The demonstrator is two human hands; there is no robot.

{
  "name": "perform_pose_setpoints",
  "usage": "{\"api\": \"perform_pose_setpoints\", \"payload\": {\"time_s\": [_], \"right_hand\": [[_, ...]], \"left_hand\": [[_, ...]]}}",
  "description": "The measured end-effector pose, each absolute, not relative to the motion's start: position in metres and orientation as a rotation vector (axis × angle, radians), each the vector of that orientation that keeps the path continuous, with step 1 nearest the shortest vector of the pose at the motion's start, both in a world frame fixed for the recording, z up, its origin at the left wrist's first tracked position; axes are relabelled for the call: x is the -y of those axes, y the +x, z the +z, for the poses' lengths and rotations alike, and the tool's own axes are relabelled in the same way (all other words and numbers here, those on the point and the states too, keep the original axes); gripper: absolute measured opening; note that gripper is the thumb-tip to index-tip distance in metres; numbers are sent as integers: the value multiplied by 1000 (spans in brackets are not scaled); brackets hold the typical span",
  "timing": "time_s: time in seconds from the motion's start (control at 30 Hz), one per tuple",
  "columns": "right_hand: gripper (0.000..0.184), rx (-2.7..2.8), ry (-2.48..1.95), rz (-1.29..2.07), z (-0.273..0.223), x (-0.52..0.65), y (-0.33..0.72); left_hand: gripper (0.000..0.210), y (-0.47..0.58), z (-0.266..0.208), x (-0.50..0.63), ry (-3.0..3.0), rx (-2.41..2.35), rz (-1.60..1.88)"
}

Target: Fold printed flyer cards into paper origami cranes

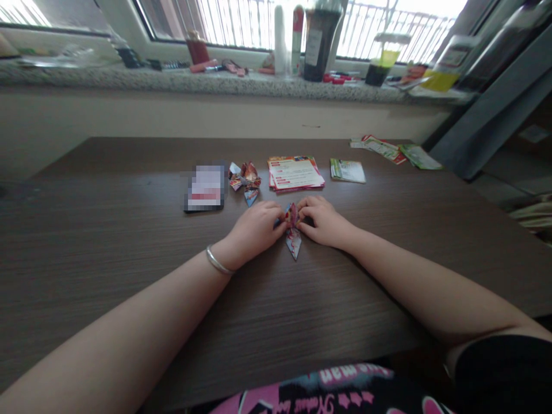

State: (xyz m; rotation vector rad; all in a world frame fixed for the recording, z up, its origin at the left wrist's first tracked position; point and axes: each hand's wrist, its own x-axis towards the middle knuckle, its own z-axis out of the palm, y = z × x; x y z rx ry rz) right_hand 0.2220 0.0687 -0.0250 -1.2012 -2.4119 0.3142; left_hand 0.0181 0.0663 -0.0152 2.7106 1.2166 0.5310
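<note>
A small folded paper figure [294, 234] with a red upper part and a pointed pale lower end lies between my hands on the brown table. My left hand [261, 225] pinches its left side between thumb and fingers. From the other side, my right hand [321, 220] has its thumb and fingers closed on the right edge. Some of the paper is covered by my fingertips. Just beyond my left hand sit more folded paper pieces [246, 179], patterned in red, white and blue.
Behind my hands lie a stack of printed cards [296, 173], a smaller green-and-white stack [347, 171] and a blurred-out dark-edged rectangle [205, 188]. Loose leaflets [383, 149] are at the back right. Bottles [319, 43] and small items crowd the stone windowsill [172, 83].
</note>
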Motion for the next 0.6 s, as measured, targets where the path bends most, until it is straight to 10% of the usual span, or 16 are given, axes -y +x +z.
{"api": "perform_pose_setpoints", "payload": {"time_s": [0.6], "right_hand": [[20, 2346, -1333, 307, -22, -73, 219]], "left_hand": [[21, 19, -16, -64, 2597, -1357, 601]]}}
